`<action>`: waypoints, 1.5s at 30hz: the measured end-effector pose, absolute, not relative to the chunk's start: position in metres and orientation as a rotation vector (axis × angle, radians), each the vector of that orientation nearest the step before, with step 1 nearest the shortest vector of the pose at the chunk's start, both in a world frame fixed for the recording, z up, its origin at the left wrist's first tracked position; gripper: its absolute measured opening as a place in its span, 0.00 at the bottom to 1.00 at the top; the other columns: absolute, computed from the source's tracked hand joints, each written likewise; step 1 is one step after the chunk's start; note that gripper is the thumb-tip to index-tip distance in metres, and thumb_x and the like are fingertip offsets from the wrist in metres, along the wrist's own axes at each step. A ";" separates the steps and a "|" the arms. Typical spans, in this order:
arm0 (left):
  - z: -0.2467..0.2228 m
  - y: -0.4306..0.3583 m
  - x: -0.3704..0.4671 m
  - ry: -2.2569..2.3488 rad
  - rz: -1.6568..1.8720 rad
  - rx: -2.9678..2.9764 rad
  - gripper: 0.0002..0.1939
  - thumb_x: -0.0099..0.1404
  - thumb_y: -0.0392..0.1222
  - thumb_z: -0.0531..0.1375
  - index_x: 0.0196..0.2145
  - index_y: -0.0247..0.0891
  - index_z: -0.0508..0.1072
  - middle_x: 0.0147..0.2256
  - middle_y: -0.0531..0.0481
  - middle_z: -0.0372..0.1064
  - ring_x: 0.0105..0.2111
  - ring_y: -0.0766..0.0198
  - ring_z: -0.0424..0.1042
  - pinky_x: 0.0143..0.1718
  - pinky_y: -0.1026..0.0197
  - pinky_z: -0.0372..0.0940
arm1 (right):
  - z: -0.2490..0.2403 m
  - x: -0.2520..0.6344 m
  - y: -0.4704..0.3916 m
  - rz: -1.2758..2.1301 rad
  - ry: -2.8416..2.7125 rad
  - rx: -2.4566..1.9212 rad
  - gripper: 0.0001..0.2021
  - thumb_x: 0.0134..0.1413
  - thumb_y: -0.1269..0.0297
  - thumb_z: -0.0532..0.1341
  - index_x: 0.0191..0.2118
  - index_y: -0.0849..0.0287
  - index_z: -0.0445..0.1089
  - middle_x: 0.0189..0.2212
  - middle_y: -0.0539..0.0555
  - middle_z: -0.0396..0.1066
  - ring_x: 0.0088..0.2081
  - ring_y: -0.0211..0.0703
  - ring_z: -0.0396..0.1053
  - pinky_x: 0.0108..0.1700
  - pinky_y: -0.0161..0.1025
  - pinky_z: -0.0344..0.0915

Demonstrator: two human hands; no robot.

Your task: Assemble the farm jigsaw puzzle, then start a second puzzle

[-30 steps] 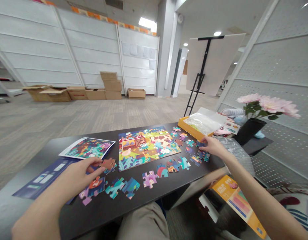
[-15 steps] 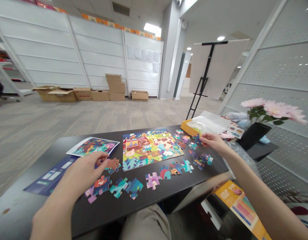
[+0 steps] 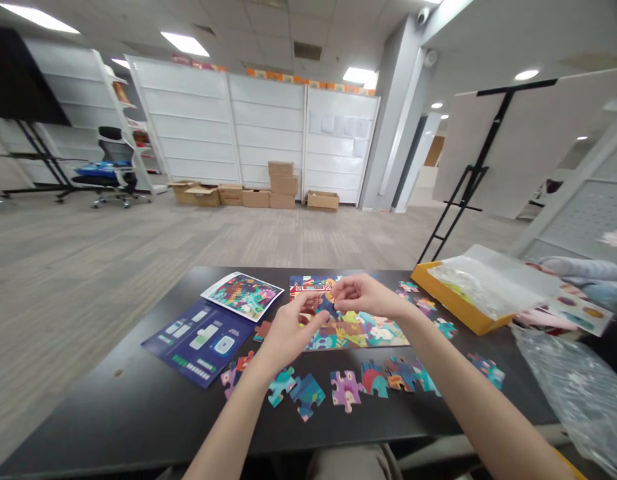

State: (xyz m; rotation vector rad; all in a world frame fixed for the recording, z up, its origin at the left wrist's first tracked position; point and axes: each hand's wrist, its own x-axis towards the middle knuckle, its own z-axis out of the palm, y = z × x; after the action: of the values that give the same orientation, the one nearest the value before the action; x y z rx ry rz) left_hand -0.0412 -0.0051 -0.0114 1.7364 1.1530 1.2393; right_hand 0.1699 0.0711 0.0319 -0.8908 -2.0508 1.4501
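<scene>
A largely assembled farm-scene jigsaw [image 3: 383, 330] lies on the black table, partly hidden behind my hands. Over its upper middle, my right hand [image 3: 365, 297] pinches a dark blue puzzle piece [image 3: 329, 304]. My left hand [image 3: 294, 328] is close to the same piece, thumb and fingers curved but apart; whether it touches the piece is hard to make out. Nearer to me lie loose pieces: a purple one [image 3: 346, 390], a blue one [image 3: 307, 395], a teal one [image 3: 281, 385] and one with a red dome [image 3: 374, 380].
Left of the jigsaw are a picture sheet [image 3: 244, 295] and a dark blue leaflet [image 3: 202, 341]. A yellow box [image 3: 453, 303] with clear plastic stands at the back right. More loose pieces [image 3: 487, 371] lie on the right, beside bubble wrap [image 3: 568, 380].
My right hand has come left from the loose pieces, carrying a dark blue piece. My left hand has left the brown piece and moved over the jigsaw. The view has turned left.
</scene>
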 end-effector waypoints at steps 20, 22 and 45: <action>-0.015 -0.006 -0.045 1.129 1.196 1.363 0.22 0.59 0.42 0.66 0.49 0.39 0.66 0.29 0.55 0.75 0.31 0.64 0.76 0.36 0.63 0.68 | -0.019 0.140 0.069 1.416 -1.657 -0.823 0.20 0.48 0.49 0.72 0.37 0.58 0.70 0.27 0.47 0.73 0.28 0.36 0.68 0.31 0.35 0.63; -0.013 -0.010 -0.044 1.085 1.130 1.431 0.24 0.61 0.42 0.65 0.54 0.40 0.65 0.28 0.57 0.74 0.30 0.65 0.76 0.34 0.63 0.67 | -0.019 0.139 0.067 1.434 -1.640 -0.822 0.21 0.46 0.50 0.74 0.37 0.57 0.68 0.25 0.46 0.72 0.26 0.36 0.67 0.29 0.34 0.62; -0.020 0.000 -0.051 1.340 1.173 1.384 0.10 0.60 0.46 0.65 0.31 0.36 0.75 0.27 0.47 0.79 0.28 0.58 0.80 0.32 0.60 0.74 | -0.028 0.155 0.085 1.428 -1.922 -0.828 0.17 0.50 0.50 0.71 0.36 0.59 0.74 0.21 0.46 0.70 0.23 0.34 0.65 0.28 0.34 0.61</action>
State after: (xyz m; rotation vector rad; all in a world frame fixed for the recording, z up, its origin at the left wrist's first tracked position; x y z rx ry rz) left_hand -0.0513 0.0003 -0.0205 1.3844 1.3402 1.1732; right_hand 0.1554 0.0849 -0.0282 -0.8277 -1.9218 1.4283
